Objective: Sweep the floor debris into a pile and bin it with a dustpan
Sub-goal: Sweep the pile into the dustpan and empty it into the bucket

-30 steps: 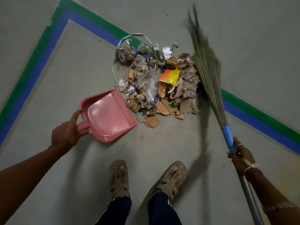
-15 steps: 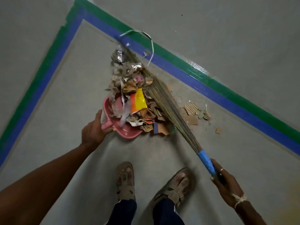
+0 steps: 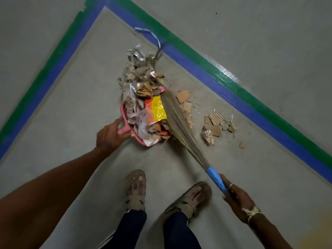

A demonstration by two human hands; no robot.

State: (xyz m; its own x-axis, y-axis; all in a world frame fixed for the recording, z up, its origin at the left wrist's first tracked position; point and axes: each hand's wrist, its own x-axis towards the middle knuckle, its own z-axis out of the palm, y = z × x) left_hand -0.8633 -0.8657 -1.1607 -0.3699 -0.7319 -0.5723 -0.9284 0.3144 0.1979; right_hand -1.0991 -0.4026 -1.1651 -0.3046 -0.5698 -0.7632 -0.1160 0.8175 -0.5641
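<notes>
A pink dustpan (image 3: 123, 114) lies on the grey floor, heaped with debris (image 3: 142, 97): crumpled paper, foil, plastic and an orange-yellow wrapper (image 3: 156, 110). My left hand (image 3: 109, 135) grips the dustpan's handle. A grass broom (image 3: 177, 123) presses its bristles against the right side of the heap. My right hand (image 3: 237, 198) grips the broom at its blue-wrapped handle (image 3: 215, 178). Several cardboard scraps (image 3: 214, 124) lie loose on the floor to the right of the broom.
Blue and green floor tape (image 3: 239, 97) runs diagonally behind the heap and meets another strip at a corner up top. A white strap (image 3: 152, 35) curls over the tape. My two sandalled feet (image 3: 135, 189) stand just below the dustpan.
The broom swept left across the pile, pushing most debris onto the dustpan. The dustpan now sits under the heap. Cardboard scraps were left behind to the right.
</notes>
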